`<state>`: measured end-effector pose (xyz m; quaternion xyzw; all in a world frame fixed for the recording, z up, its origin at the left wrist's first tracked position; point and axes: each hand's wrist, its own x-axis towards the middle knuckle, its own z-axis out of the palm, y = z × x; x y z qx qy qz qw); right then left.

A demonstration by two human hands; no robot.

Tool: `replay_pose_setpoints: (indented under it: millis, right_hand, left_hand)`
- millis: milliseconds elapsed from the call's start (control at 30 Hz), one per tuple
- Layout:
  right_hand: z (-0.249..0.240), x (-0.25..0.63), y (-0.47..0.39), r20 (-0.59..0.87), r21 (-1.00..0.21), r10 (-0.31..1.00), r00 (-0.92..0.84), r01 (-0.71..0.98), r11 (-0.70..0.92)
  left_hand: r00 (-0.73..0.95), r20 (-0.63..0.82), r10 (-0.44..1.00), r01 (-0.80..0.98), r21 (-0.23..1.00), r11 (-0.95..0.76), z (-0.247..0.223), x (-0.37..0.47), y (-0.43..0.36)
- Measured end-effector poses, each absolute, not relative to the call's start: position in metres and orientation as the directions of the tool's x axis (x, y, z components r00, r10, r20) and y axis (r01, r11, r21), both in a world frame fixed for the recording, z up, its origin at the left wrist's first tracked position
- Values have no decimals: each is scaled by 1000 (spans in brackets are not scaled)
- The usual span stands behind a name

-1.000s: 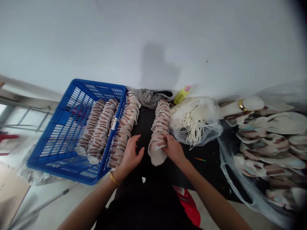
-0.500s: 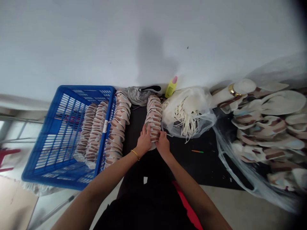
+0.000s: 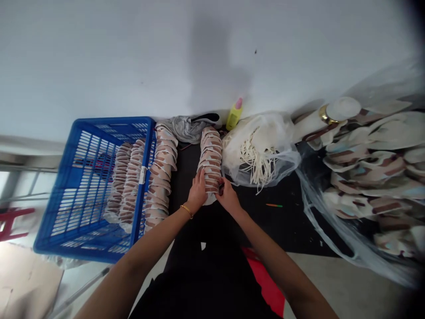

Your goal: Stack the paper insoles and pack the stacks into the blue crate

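Note:
A long row of nested beige-and-brown curved pieces, which look like shoe uppers (image 3: pixel 211 155), lies on the black table top in front of me. My left hand (image 3: pixel 198 189) is closed along the left side of the row's near end, a gold bangle on its wrist. At the right side of that same end, my right hand (image 3: pixel 228 195) pinches an edge with thumb and fingers. Some fingertips are hidden behind the pieces. A second nested row (image 3: pixel 161 173) lies to the left, beside the basket.
A blue plastic basket (image 3: pixel 66 177) at left holds two more nested rows. Right of my hands are a plastic bag with cream laces (image 3: pixel 259 159), a yellow bottle (image 3: pixel 234 116), a small pencil (image 3: pixel 274 205) and a heap of loose uppers (image 3: pixel 368 173). Grey cloth (image 3: pixel 186 128) lies near the wall.
The view has shifted slightly. My right hand has opened out a little from the row's side, its thumb and fingers now showing more clearly. My left hand stays on the left side.

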<state>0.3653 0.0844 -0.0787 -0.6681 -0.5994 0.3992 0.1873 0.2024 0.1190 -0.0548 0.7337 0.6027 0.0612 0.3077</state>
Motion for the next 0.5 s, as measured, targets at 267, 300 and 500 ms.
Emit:
replay_pose_setpoints:
  millis: [267,300,500]
  right_hand:
    - [-67,380,120,-397,-645,891,-220,757,-100]
    - [-64,380,123,-403,-628,886,-227,774,-87]
    - [-44,382,134,-377,-514,894,-243,858,17]
  left_hand:
    - [210,-316,925,865,502,-25,-52,206,120]
    - [207,-320,924,864,504,-19,-51,206,120]
    - [186,-319,929,849,529,11,-51,205,120]
